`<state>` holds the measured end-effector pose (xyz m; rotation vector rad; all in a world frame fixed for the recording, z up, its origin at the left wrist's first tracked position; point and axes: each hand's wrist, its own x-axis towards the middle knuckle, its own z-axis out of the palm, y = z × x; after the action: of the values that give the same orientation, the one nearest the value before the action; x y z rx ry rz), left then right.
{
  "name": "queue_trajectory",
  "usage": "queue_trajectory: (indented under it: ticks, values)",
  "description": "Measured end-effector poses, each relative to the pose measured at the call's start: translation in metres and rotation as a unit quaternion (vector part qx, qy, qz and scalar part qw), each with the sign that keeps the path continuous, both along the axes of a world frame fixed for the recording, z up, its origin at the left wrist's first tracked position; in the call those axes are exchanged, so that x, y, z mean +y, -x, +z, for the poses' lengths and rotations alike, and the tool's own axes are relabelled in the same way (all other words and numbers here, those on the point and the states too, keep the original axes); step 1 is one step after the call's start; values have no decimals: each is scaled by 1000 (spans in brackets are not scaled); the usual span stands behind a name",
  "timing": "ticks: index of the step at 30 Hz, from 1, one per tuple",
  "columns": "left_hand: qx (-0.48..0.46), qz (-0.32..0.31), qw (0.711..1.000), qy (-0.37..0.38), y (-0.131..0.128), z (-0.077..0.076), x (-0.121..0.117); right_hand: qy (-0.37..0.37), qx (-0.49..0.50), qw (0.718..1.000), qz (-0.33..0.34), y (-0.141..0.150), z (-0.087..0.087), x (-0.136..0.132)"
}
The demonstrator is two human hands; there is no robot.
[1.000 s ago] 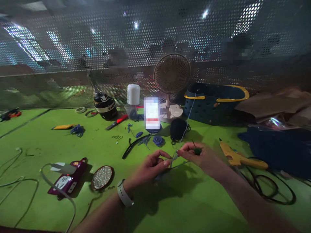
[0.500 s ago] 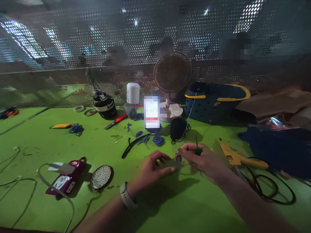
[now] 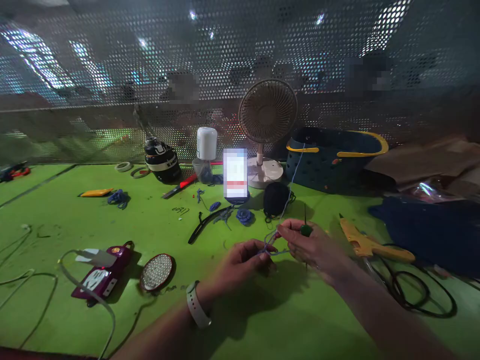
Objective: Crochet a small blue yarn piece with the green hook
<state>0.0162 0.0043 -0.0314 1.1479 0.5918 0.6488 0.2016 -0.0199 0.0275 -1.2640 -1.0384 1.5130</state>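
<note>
Between my hands is a loop of light blue-purple yarn (image 3: 269,245). My left hand (image 3: 245,260), with a white band on its wrist, pinches the yarn between thumb and fingers. Held in my right hand (image 3: 313,245) is a thin dark tool with a green grip, apparently a crochet hook (image 3: 305,230), its shaft pointing up. The right thumb and forefinger also pinch the yarn. A strand climbs from there to the dark blue basket (image 3: 326,170). Just beyond my hands lie a small round crocheted piece (image 3: 244,216) and a dark ball (image 3: 276,200).
Behind stand a lit phone (image 3: 235,175), a fan (image 3: 268,112) and a black bottle (image 3: 163,165). A yellow glue gun (image 3: 369,245) with its cable lies right. On the left are a purple power strip (image 3: 101,275), a round studded object (image 3: 157,272) and a red-handled knife (image 3: 180,186).
My left thumb and fingers have closed on the yarn, which now forms a loop between my hands. The strand to the basket looks straighter. The right hand still holds the hook.
</note>
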Motion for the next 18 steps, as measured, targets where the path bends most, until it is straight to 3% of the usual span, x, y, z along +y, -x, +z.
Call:
queue_trajectory:
  ticks: [9,18]
  values:
    - [61,-20,998,-2,0,3,-2,13,45,996,-80,-3,-5,7]
    - [54,-26,998,10,1,8,-4,25,24,998,-57,-4,-4,6]
